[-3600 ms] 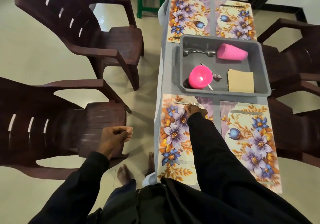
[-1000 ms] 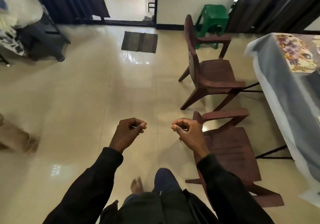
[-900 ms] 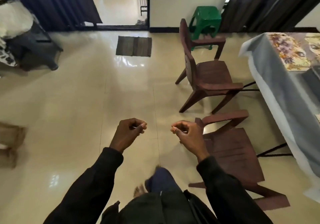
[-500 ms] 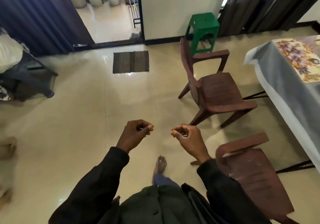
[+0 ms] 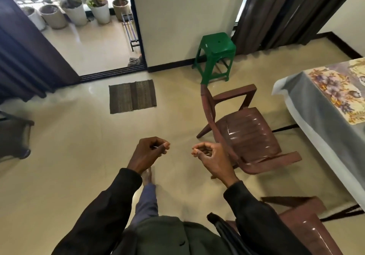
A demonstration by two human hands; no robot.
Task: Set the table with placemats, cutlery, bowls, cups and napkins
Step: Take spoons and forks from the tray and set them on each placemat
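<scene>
Fingers (image 5: pixel 162 150) of the left hand (image 5: pixel 147 155) are curled inward, with the thumb laid against the forefinger. A thin pale line is seen at the thumb tip, and it cannot be told whether it is a nail or a small thing. Fingers (image 5: pixel 206 148) of the right hand (image 5: pixel 214 159) are curled likewise, thumb tip pressed to forefinger tip, and nothing is seen held between them. Both hands are held apart at the centre of the frame, above the floor (image 5: pixel 83 156), well away from the worktop.

The glossy cream floor fills most of the frame. A dark curtain (image 5: pixel 25 57) is hung at the upper left beside an open doorway, and another dark curtain (image 5: pixel 276 12) at the upper right. The worktop (image 5: pixel 308 114), covered with a grey cloth, is cut off by the right edge of the frame. A brown plastic chair (image 5: pixel 248 134) is placed between the hands and the worktop, its seat turned toward the worktop. A second brown chair (image 5: pixel 308 233) is partly seen at the lower right.

A green stool (image 5: pixel 216 54) is set against the wall at upper centre, beyond the first chair. A striped doormat (image 5: pixel 132 96) is laid on the floor before the doorway. A floral placemat (image 5: pixel 339 94) is laid flat on the worktop near its far corner, at the right edge of the frame. Plant pots (image 5: pixel 79 12) are lined up outside the doorway at the upper left.
</scene>
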